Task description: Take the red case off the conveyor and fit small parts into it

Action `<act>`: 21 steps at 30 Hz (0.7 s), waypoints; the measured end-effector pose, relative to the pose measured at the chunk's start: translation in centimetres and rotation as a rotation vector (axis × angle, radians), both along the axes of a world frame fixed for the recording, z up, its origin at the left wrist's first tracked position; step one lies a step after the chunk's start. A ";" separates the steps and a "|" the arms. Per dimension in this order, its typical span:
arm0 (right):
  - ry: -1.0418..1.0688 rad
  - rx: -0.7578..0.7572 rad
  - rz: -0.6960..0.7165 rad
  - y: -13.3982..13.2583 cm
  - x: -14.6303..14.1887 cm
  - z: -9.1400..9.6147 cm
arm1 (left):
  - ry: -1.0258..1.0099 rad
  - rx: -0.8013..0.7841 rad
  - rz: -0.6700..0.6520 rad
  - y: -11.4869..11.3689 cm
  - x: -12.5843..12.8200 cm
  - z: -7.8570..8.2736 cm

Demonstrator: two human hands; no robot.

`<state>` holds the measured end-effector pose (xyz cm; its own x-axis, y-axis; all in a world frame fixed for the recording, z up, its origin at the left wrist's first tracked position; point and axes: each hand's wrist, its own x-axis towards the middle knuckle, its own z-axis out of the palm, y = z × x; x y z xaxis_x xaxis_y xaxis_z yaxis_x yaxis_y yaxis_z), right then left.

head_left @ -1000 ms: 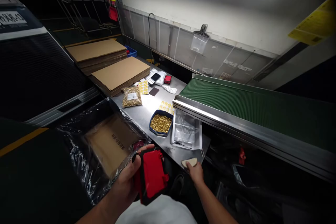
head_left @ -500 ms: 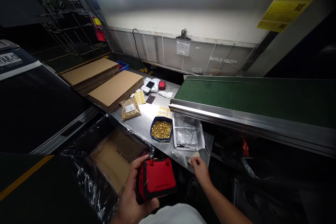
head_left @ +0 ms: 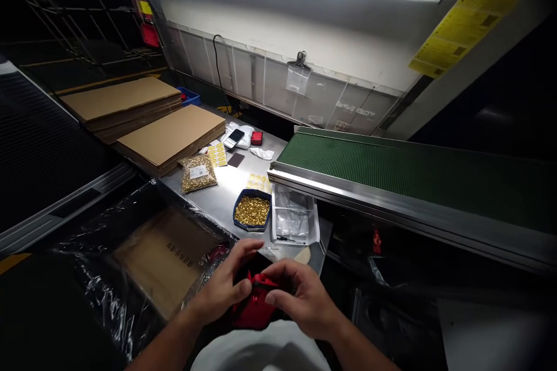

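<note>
Head view: your left hand (head_left: pixel 217 293) and right hand (head_left: pixel 304 298) both clasp the red-and-black plastic housing (head_left: pixel 252 307), fingers curled tight around it, low before the steel table (head_left: pixel 226 197); brass-filled blue tray (head_left: pixel 251 210) beyond.

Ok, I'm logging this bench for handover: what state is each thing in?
left hand: closed around the red part, holding it
right hand: fingertips pinching the red part's top edge
blue tray: full of small gold pieces
bag of gold pieces: lying flat, label up
phone: lying flat, screen dark
conveyor belt: moving or stopped, cannot tell
cardboard sheets: flat, in two stacks
</note>
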<state>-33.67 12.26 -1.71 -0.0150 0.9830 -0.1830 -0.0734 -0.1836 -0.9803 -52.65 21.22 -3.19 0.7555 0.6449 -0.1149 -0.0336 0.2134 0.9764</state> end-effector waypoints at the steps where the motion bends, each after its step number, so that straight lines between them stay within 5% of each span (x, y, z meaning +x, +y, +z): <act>1: -0.032 0.041 0.045 0.0 -0.1 0.6 | -0.057 -0.106 -0.128 0.2 0.3 0.2; 3: -0.093 0.160 0.058 0.0 -0.2 1.6 | -0.140 -0.292 -0.279 0.2 0.8 0.3; 5: -0.153 0.257 -0.038 -0.2 -0.4 1.7 | -0.155 -0.316 -0.206 -0.4 1.2 0.3; 10: -0.017 0.068 -0.296 -1.2 -0.8 0.1 | -0.052 -0.150 0.000 -1.8 1.5 -0.1; 13: 0.114 -0.051 -0.269 -1.7 -1.0 -0.6 | -0.026 -0.090 -0.009 -1.8 1.6 -0.2; 21: 0.172 -0.030 -0.211 -2.1 -0.7 0.3 | 0.024 0.137 0.038 -2.4 1.7 0.8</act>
<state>-34.41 10.17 -1.39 0.1566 0.9617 -0.2249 -0.2785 -0.1755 -0.9443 -51.00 18.83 -2.44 0.7283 0.6840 -0.0412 -0.0158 0.0769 0.9969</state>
